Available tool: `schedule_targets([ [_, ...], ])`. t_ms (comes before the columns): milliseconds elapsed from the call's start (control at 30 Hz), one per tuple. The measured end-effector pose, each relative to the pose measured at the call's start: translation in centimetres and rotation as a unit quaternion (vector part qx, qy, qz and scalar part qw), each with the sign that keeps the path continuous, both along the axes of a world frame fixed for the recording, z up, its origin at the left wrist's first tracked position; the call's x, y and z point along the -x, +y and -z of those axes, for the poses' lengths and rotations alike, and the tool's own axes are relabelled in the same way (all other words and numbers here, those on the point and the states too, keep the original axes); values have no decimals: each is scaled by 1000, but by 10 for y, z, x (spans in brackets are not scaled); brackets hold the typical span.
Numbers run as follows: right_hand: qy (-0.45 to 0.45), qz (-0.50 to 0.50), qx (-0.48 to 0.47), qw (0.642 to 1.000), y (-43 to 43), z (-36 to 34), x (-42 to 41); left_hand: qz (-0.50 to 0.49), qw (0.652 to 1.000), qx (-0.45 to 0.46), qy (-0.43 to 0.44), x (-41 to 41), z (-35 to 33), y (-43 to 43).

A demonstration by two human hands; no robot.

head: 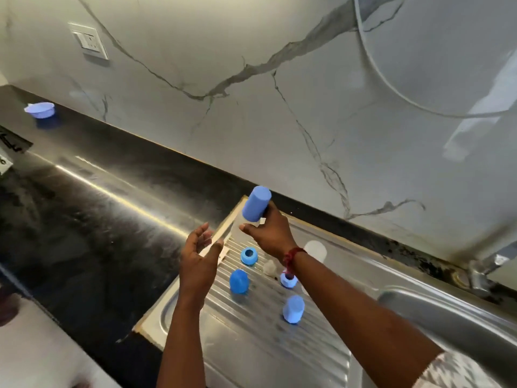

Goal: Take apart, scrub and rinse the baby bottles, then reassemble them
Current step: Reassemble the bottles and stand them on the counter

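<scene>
Right hand [268, 233] is up in the air over the steel draining board [251, 345]. Its fingers and thumb are curled tight round the low end of a baby bottle [256, 205]. The blue top end of the bottle sticks up out of the fist and leans to the left. A red thread [291, 257] is tied round that wrist.

Left hand [198, 261] holds nothing. Its fingers are loose and a little spread, and the palm faces the other hand. It is just beside the bottle but does not touch it.

Small bottle parts stand apart from each other on the ridges of the draining board, below the hands. A blue ring [249, 256] with a round hole sits closest to the hands. A dark blue cap [239, 281] stands near it. A pale ring [289, 280] is partly hidden behind the right wrist. A pale blue cap [293, 309] stands closest to the person. Between the two rings lies a small clear piece [270, 267], too blurry to name.

The sink bowl [447, 312] and tap [481, 270] are off to the right. Far away on the dark counter [84, 219] sits a little blue bowl [39, 110].
</scene>
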State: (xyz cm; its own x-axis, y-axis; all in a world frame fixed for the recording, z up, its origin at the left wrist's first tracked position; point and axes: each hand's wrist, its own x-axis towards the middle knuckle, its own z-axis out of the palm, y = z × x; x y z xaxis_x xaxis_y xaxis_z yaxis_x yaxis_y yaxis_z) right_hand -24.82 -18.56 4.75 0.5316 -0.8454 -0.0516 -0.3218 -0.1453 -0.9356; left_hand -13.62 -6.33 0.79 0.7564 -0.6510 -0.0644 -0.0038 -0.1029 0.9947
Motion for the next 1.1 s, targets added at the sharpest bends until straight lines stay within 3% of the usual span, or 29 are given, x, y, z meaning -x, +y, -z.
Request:
schedule_targets([
  [400, 153, -52, 74, 984, -90, 33, -111, -34, 999, -9, 15, -69, 31, -52],
  [1100, 228, -105, 67, 966, -101, 65, -166, -64, 997, -34, 34, -93, 57, -50],
])
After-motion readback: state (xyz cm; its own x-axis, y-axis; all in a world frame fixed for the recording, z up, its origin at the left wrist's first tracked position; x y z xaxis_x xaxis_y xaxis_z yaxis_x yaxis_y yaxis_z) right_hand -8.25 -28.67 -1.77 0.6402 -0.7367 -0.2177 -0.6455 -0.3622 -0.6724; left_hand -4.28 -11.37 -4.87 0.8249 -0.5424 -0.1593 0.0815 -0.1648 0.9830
